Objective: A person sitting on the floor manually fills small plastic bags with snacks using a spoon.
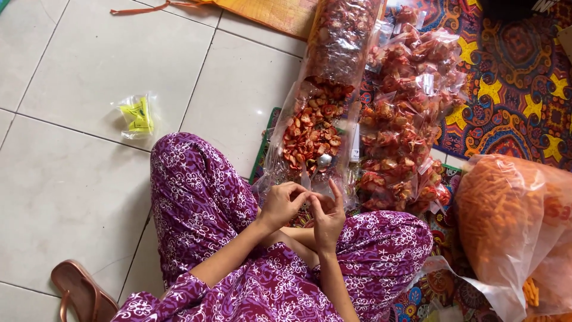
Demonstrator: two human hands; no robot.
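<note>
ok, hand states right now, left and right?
Left hand: fingers curled, pinching something small and clear; cannot tell what.
Right hand: fingers partly open, touching the left's fingertips; grip unclear.

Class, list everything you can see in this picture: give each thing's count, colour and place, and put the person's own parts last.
Large clear plastic bag of red-orange snack pieces: one, lying open in front of the hands.
Small sealed clear packets of red snacks: a pile, too many to count, right of the large bag.
Big clear bag of orange stick snacks: one, far right.
Patterned multicoloured mat: one, under the bags.
Small clear packet with yellow contents: one, on the white tiled floor, left.
Brown sandal: one, bottom left.
Orange woven sack: one, top edge.
Purple floral clothing: covers the knees.
Left hand and right hand: together above the lap, fingers touching; anything held is too small to tell.
</note>
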